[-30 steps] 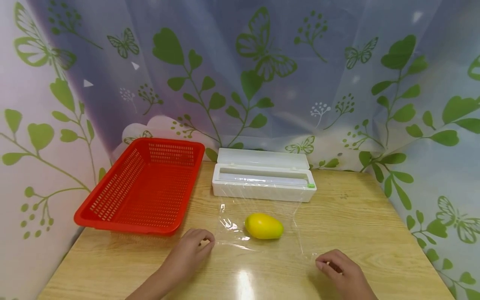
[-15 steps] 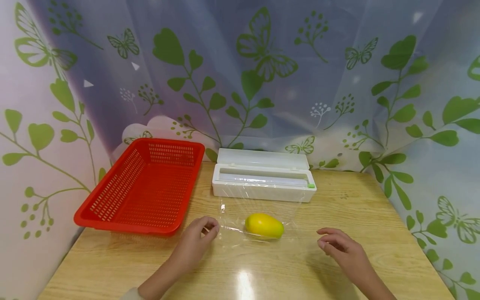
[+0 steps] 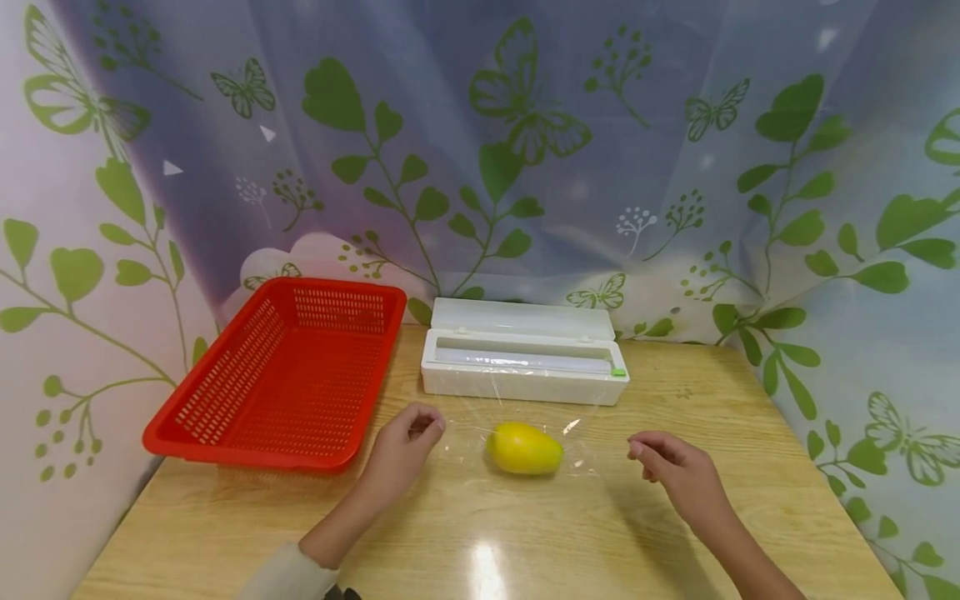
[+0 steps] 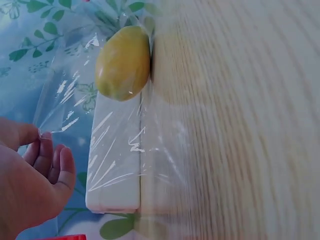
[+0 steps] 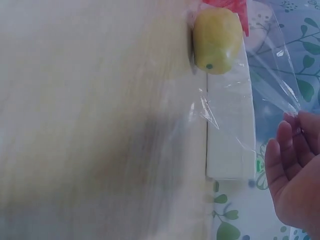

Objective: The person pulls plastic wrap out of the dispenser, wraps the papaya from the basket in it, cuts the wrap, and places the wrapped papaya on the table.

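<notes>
A yellow mango (image 3: 524, 448) lies on the wooden table between the two hands, under a sheet of clear cling film (image 3: 573, 427). The film runs back to a white cling film dispenser (image 3: 521, 386), its lid standing up and a roll inside. To the mango's left, my left hand (image 3: 407, 442) pinches one corner of the film between thumb and forefinger, as the left wrist view shows. My right hand (image 3: 681, 475), off to the right, pinches the other corner; the right wrist view shows the film (image 5: 209, 114) stretched from those fingertips. The film's exact edges are hard to see.
A red plastic basket (image 3: 341, 461) with perforated walls stands at the left of the table, close to my left hand. A small green slider (image 3: 618, 372) sits at the dispenser's right end. Behind everything hangs a patterned curtain (image 3: 555, 208).
Both hands have risen and moved away from the table's near edge, drawing the film's near edge up and back over the mango. Mango, dispenser and basket stay in place.
</notes>
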Tool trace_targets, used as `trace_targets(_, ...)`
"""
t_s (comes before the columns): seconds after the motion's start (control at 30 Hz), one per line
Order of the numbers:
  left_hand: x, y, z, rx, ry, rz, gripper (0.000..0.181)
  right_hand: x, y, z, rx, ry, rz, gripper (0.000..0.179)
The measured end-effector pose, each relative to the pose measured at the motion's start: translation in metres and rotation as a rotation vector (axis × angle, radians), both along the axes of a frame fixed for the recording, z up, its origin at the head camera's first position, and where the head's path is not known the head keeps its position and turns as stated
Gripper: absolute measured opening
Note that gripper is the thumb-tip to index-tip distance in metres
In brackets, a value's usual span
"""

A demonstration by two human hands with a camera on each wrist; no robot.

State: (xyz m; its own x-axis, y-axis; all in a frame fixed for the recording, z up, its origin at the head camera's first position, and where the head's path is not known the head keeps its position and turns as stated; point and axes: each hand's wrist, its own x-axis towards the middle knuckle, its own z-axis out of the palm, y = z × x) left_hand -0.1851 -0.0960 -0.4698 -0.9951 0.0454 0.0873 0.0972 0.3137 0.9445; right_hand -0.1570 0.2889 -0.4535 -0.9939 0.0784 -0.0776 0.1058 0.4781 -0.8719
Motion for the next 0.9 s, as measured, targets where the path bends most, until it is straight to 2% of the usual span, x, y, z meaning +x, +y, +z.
trace_targets(0.2,-0.013,0.006,-0.004,0.058,0.033,0.040,0.008,-0.014,0.000,-0.001,-0.023,0.044,0.020,0.041)
trace_targets(0.43,-0.027,0.017,-0.014,0.059,0.088,0.123,0.008,-0.030,-0.005,-0.008,0.007,0.082,0.044,0.039)
trace_targets(0.6,-0.036,0.022,-0.019,0.086,0.079,0.187,0.009,-0.040,-0.010,-0.015,-0.019,0.092,0.043,0.042)
trace_targets(0.77,-0.045,0.025,-0.024,0.121,0.068,0.219,0.009,-0.048,-0.014,-0.020,-0.031,0.071,0.031,0.043)
trace_targets(0.9,-0.049,0.026,-0.029,0.115,0.061,0.255,0.011,-0.056,-0.015,-0.022,-0.022,0.063,0.022,0.042)
